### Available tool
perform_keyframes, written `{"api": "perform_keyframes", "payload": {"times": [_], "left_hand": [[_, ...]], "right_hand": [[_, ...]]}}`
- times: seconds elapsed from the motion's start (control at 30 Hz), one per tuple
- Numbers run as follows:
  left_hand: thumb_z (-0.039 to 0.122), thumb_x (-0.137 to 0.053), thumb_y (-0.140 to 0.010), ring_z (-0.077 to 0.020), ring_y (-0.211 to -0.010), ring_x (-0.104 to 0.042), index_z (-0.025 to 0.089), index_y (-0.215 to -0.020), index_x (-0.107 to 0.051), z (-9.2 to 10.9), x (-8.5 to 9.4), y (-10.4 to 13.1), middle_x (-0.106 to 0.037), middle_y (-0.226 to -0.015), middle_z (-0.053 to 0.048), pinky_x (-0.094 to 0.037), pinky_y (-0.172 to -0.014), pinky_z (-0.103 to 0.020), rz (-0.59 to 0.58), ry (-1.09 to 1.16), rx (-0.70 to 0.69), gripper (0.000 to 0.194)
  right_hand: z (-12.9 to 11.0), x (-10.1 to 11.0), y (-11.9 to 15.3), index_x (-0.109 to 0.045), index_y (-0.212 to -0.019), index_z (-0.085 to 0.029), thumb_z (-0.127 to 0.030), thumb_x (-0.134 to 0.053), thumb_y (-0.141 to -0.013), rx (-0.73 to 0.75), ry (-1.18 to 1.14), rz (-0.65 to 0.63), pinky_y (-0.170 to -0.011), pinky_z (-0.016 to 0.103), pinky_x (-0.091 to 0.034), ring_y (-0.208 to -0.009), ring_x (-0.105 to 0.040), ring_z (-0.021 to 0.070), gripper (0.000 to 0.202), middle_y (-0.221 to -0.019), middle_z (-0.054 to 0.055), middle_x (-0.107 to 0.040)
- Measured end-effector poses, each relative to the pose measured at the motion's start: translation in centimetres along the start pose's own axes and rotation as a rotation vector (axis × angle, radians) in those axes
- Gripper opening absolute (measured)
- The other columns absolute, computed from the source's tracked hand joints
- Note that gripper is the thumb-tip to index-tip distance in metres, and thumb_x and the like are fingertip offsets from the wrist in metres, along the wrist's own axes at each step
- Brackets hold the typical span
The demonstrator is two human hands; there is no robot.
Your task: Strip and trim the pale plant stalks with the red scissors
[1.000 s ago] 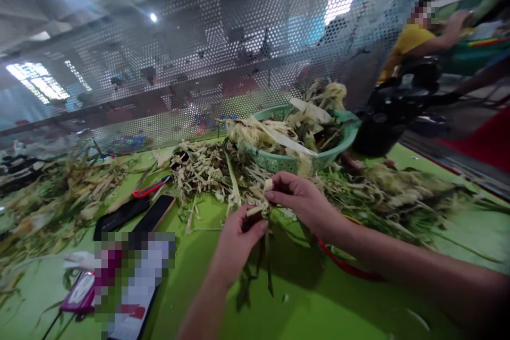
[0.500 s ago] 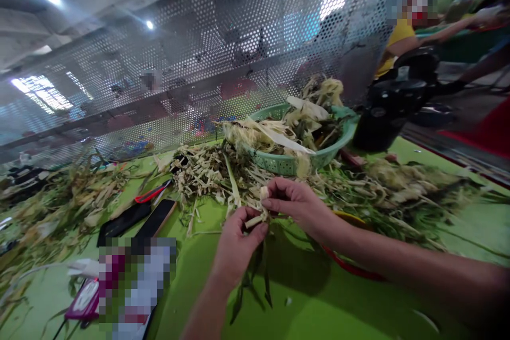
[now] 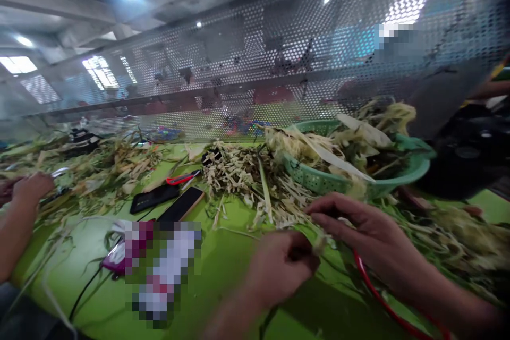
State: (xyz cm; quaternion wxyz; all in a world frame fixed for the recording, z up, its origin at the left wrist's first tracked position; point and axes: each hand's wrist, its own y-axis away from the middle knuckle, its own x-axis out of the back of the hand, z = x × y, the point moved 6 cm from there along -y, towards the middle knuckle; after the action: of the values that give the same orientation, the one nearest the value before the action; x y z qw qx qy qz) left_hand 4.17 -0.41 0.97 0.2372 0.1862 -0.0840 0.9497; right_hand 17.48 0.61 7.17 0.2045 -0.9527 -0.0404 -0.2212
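Observation:
My left hand [image 3: 279, 268] is closed around a small pale plant stalk piece [image 3: 320, 243] low over the green table [image 3: 223, 271]. My right hand [image 3: 358, 228] pinches the same piece from the right, fingers touching its top. Dark green leaf strips hang below the hands, mostly hidden. A pile of pale husk strips [image 3: 247, 180] lies just beyond my hands.
A green basket [image 3: 402, 172] full of husks stands behind my right hand, a black machine [image 3: 466, 154] to its right. Two phones [image 3: 167, 202], a red-handled tool [image 3: 183, 177] and a red band [image 3: 378, 297] lie on the table. Another person's hand [image 3: 32, 188] is at far left. A perforated metal screen [image 3: 279, 58] backs the table.
The view swung left and the hands dropped lower in the frame. Both hands still hold the stalk piece. Another person's arm has come into view at far left.

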Motion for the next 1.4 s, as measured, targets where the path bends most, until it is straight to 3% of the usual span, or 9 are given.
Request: {"api": "perform_keyframes", "payload": {"times": [0.1, 0.2, 0.37, 0.5, 0.63, 0.77, 1.03, 1.27, 1.4], "left_hand": [[0.026, -0.055, -0.076, -0.0164, -0.064, -0.054, 0.017, -0.075, -0.067, 0.2, -1.3, 0.0, -0.064, -0.069, -0.004, -0.036, -0.059, -0.027, -0.078, -0.376, -0.145, 0.015], [0.028, -0.051, -0.08, -0.0184, -0.068, -0.057, 0.017, -0.077, -0.068, 0.4, -1.9, 0.1, -0.067, -0.072, -0.007, -0.039, -0.062, -0.03, -0.097, -0.557, -0.237, 0.021], [0.03, -0.048, -0.083, -0.021, -0.073, -0.06, 0.015, -0.08, -0.069, 0.7, -2.0, 0.2, -0.069, -0.078, -0.01, -0.044, -0.067, -0.032, -0.11, -0.628, -0.28, 0.026], [0.032, -0.047, -0.083, -0.0242, -0.077, -0.06, 0.014, -0.086, -0.07, 0.8, -2.0, 0.4, -0.069, -0.08, -0.012, -0.046, -0.071, -0.037, -0.107, -0.652, -0.275, 0.029], [0.035, -0.046, -0.084, -0.0264, -0.081, -0.06, 0.013, -0.091, -0.069, 1.2, -2.1, 0.9, -0.068, -0.083, -0.014, -0.047, -0.074, -0.04, -0.11, -0.659, -0.299, 0.032], [0.034, -0.047, -0.084, -0.0274, -0.082, -0.06, 0.013, -0.092, -0.069, 1.0, -2.1, 1.0, -0.068, -0.085, -0.016, -0.047, -0.073, -0.041, -0.111, -0.65, -0.282, 0.031], [0.032, -0.05, -0.083, -0.0283, -0.084, -0.06, 0.013, -0.087, -0.071, 0.6, -2.0, 0.9, -0.068, -0.084, -0.016, -0.048, -0.072, -0.039, -0.086, -0.654, -0.262, 0.029], [0.03, -0.051, -0.083, -0.029, -0.09, -0.06, 0.013, -0.093, -0.07, 0.5, -1.8, 0.8, -0.068, -0.09, -0.016, -0.048, -0.076, -0.04, -0.078, -0.632, -0.244, 0.028], [0.031, -0.053, -0.083, -0.0278, -0.091, -0.06, 0.014, -0.093, -0.07, 0.7, -1.4, 0.7, -0.068, -0.092, -0.015, -0.047, -0.077, -0.038, -0.078, -0.611, -0.23, 0.027]], "right_hand": [[0.5, 0.0, -1.4, -0.069, -0.089, -0.024, -0.041, -0.062, -0.082, 0.003, 0.098, -0.032, -0.065, 0.031, -0.048, -0.078, -0.061, 0.0216, 0.02, -0.085, 0.006, -0.069], [0.2, -1.1, -3.4, -0.07, -0.089, -0.023, -0.036, -0.062, -0.081, 0.051, 0.217, -0.124, -0.067, 0.032, -0.049, -0.079, -0.063, 0.0216, 0.017, -0.088, 0.005, -0.07], [-0.5, -5.5, -6.1, -0.07, -0.092, -0.023, -0.023, -0.057, -0.081, 0.123, 0.407, -0.296, -0.07, 0.028, -0.046, -0.081, -0.064, 0.0191, 0.017, -0.09, 0.003, -0.071], [0.7, -8.7, -6.6, -0.069, -0.092, -0.023, -0.018, -0.053, -0.083, 0.138, 0.664, -0.435, -0.074, 0.027, -0.044, -0.086, -0.064, 0.0196, 0.02, -0.096, 0.004, -0.07], [1.6, -8.7, -7.0, -0.067, -0.099, -0.024, -0.023, -0.048, -0.087, 0.115, 0.89, -0.376, -0.069, 0.025, -0.043, -0.085, -0.063, 0.0189, 0.023, -0.104, 0.007, -0.065], [2.4, -8.7, -7.2, -0.068, -0.095, -0.025, -0.028, -0.051, -0.087, 0.056, 0.873, -0.428, -0.069, 0.025, -0.042, -0.084, -0.063, 0.0187, 0.019, -0.095, 0.005, -0.068], [1.8, -4.9, -5.8, -0.063, -0.077, -0.019, -0.034, -0.059, -0.08, -0.035, 0.602, -0.168, -0.059, 0.025, -0.04, -0.063, -0.057, 0.0154, 0.016, -0.068, 0.0, -0.064], [2.4, 0.2, -2.7, -0.06, -0.081, -0.018, -0.033, -0.06, -0.08, -0.111, 0.348, -0.06, -0.061, 0.027, -0.042, -0.065, -0.053, 0.0151, 0.016, -0.069, -0.001, -0.06], [2.3, 1.3, -1.0, -0.06, -0.09, -0.018, -0.034, -0.061, -0.081, -0.123, 0.262, -0.019, -0.064, 0.027, -0.043, -0.069, -0.055, 0.0155, 0.018, -0.075, 0.0, -0.061]]}}
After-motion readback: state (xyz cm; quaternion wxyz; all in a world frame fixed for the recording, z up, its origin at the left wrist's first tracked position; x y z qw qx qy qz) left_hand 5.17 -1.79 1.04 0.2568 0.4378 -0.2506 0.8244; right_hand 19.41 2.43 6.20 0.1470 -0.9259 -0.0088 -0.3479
